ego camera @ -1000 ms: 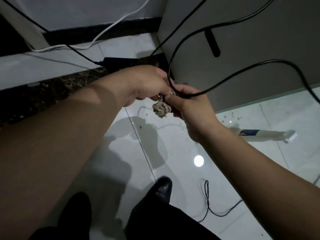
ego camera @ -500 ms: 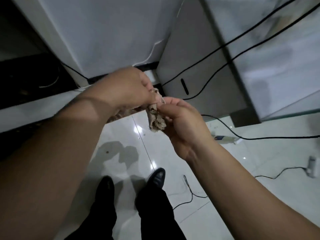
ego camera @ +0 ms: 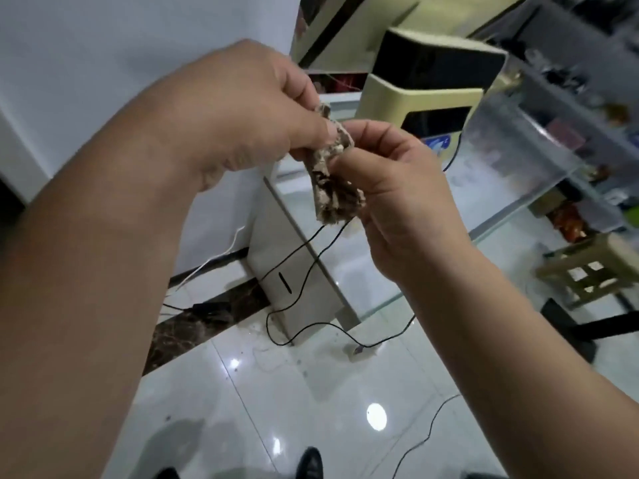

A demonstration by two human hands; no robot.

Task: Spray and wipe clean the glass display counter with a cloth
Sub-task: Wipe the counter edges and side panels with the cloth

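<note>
Both hands — left hand (ego camera: 249,108), right hand (ego camera: 397,188) — pinch the crumpled cloth (ego camera: 332,181) between curled fingers; best to shake it flat before touching the glass counter (ego camera: 518,188).

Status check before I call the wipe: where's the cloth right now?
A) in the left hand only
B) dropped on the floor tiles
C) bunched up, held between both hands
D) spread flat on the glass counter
C: the cloth is crumpled in the air, pinched by the left hand at its top and gripped by the right hand lower down.
</note>
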